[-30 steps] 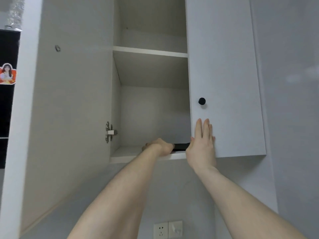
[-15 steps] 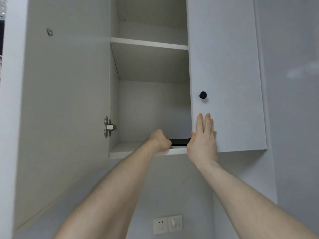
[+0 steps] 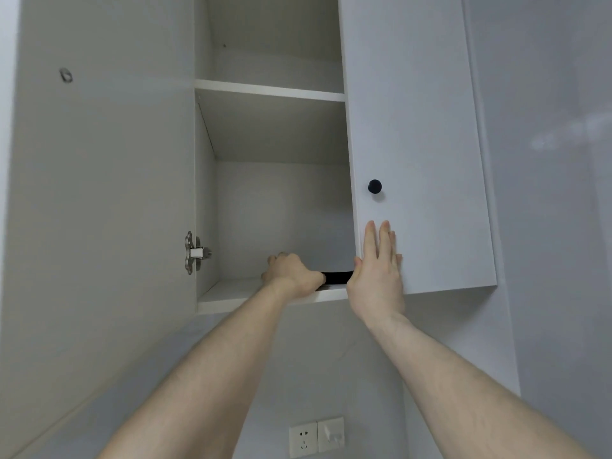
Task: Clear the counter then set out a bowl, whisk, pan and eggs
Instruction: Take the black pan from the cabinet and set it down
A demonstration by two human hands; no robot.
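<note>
Left hand grips black object; right hand presses door.

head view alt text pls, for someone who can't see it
A person reaches up into an open wall cabinet: the left hand grips a black object on the bottom shelf, and the right hand rests flat against the closed right door.

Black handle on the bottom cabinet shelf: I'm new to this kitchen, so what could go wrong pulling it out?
The left hand grips the black handle, but the rest of the item is hidden behind the closed white right door; it might catch there. The right hand lies flat on that door's edge and could get bumped.
</note>
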